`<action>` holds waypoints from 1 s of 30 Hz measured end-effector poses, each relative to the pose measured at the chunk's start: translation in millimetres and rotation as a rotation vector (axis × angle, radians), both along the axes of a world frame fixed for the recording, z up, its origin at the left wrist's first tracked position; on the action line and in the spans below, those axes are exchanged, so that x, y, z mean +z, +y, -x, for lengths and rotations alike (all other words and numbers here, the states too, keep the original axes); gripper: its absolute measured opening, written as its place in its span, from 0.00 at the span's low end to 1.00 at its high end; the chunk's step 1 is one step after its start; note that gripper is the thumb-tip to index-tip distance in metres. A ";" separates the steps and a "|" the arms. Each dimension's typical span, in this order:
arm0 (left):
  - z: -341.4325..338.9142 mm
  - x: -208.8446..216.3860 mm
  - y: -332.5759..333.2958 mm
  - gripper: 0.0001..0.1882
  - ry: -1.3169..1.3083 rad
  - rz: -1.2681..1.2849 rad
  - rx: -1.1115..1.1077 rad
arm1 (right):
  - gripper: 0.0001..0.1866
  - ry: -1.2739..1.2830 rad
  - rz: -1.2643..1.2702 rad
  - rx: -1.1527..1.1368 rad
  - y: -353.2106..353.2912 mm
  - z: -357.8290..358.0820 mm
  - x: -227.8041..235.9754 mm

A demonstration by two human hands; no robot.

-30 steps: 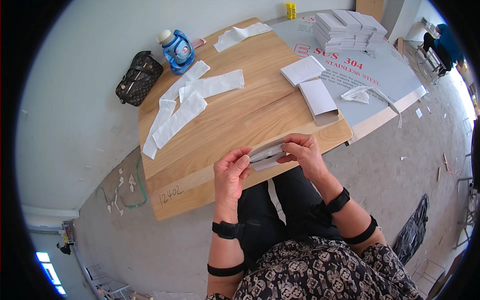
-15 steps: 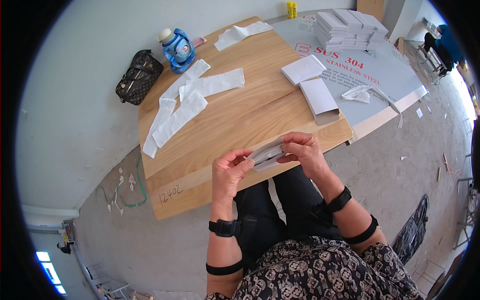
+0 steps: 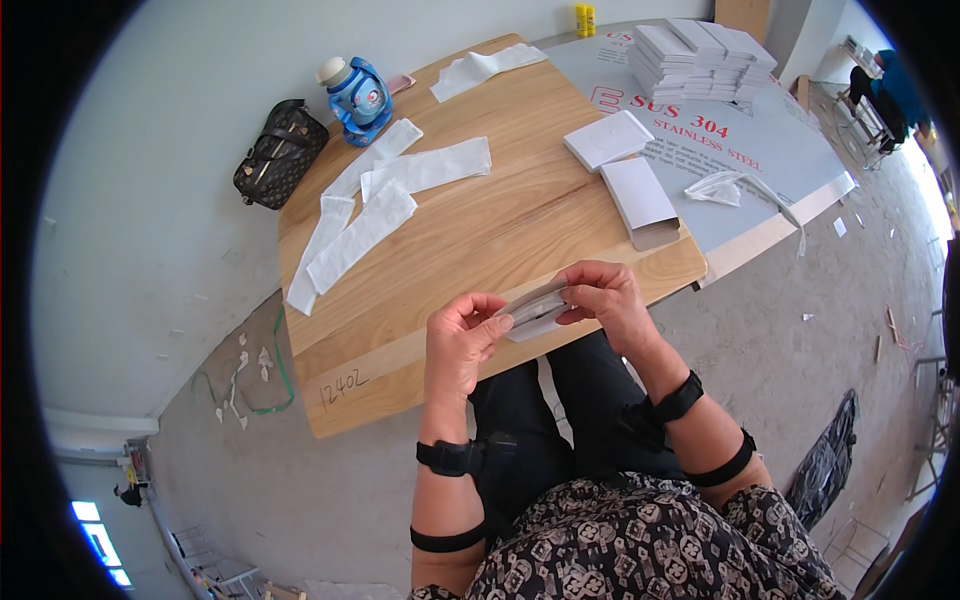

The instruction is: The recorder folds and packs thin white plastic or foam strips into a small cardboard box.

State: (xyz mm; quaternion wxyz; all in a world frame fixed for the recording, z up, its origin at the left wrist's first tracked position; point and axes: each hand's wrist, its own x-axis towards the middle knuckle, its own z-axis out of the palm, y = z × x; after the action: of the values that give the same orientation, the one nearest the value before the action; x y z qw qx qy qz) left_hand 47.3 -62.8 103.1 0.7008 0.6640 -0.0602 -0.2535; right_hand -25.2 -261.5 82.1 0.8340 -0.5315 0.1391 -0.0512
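Note:
Over the table's near edge, both my hands grip a small white box whose end facing me is open. White contents show inside the opening, but their kind is hard to make out. My left hand is closed on the box's left side, thumb near the opening's edge. On the right side, my right hand pinches the edge with thumb and fingers. Beyond my right hand, a white box with an open end lies on the wooden table, against another white box.
White paper or cloth strips lie across the table's left part, another strip farther back. A dark handbag and blue bottle stand by the wall. Stacked white boxes, clear plastic and yellow tubes occupy the grey sheet.

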 end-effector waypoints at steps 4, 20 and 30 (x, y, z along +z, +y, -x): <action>-5.1 0.3 2.2 0.11 0.141 0.110 -0.070 | 0.07 0.056 -0.038 -0.027 -0.3 -3.5 -2.2; -7.6 -27.2 11.7 0.09 0.254 0.367 0.006 | 0.05 0.070 0.014 -0.045 8.8 -6.8 -4.5; -0.3 -33.8 11.5 0.07 0.270 0.469 0.041 | 0.09 0.067 0.172 -0.180 23.3 -13.2 -3.0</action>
State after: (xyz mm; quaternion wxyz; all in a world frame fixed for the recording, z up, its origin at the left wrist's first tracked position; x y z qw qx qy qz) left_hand 47.7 -51.3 69.3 0.8422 0.4447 -0.0099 -0.3049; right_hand -11.9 -238.2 79.1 0.7723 -0.5878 0.2092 -0.1200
